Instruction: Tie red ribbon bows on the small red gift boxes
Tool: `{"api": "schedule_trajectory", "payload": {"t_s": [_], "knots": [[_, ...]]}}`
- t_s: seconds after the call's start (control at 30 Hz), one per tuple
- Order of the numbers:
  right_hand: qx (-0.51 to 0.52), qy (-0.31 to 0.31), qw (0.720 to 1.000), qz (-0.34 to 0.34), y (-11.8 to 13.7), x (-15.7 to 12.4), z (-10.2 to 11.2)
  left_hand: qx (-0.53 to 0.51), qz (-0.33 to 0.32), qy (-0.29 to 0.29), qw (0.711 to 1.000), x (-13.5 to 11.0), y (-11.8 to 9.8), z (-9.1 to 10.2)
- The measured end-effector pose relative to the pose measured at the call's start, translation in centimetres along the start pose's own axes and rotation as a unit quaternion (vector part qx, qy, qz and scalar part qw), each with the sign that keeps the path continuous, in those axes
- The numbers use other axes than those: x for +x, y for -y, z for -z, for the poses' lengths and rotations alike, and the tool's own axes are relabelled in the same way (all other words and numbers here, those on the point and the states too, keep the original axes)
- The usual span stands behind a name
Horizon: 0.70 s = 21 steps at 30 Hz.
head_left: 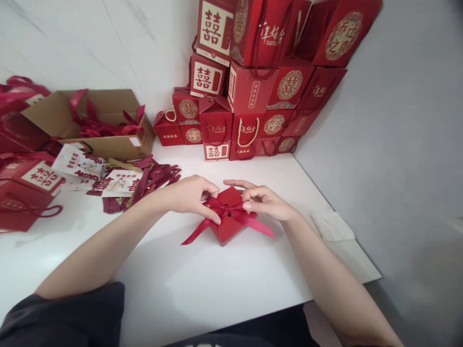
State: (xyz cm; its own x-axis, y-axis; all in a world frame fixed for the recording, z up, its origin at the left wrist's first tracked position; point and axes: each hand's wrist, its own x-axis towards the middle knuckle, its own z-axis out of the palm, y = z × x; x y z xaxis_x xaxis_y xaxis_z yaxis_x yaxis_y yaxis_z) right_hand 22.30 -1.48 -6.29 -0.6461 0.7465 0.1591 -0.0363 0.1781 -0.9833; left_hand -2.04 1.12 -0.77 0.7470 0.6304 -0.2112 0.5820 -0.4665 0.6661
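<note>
1. Right in the middle of the action, a small red box (227, 232) sits between the two hands, turned corner-on, with a red ribbon bow (227, 209) tied across its top.
2. The left hand (186, 195) comes in from the near side, fingers curled and pinching a loop of the bow against the thumb. That grip holds the loop taut and lifted clear of the lid.
3. The right hand (265, 202) works the other side, curved, its thumb pressing near the middle of the bow and its index finger reaching across the top of the box. Is it truly pinching the ribbon? From up here, I can't tell.
4. Two ribbon tails (258, 225) trail out below the hands, one to each side, lying loose across the box corners and onto the white table (217, 289).
5. Just ahead of the left hand, a tangle of loose red ribbons (155, 178) lies beside printed cards (121, 182), close enough to keep within reach.
6. Farther past the left hand, an open cardboard carton (108, 130) holds more ribbon, and a red gift bag (31, 193) stands at the table's edge.
7. Straight ahead of both hands, a stack of red gift bags (271, 82) is piled against the wall, well beyond the box and out of the hands' way.
8. Past the right hand, a folded white tissue (333, 226) lies near the table's edge.
</note>
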Motion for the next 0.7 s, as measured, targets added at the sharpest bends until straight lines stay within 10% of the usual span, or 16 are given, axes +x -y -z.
{"api": "schedule_trajectory", "payload": {"t_s": [0.7], "knots": [[0.092,-0.006,0.996,-0.004,-1.3,0.3,-0.5,-0.043,0.006,0.056,0.998,0.1,0.0,-0.1]]}}
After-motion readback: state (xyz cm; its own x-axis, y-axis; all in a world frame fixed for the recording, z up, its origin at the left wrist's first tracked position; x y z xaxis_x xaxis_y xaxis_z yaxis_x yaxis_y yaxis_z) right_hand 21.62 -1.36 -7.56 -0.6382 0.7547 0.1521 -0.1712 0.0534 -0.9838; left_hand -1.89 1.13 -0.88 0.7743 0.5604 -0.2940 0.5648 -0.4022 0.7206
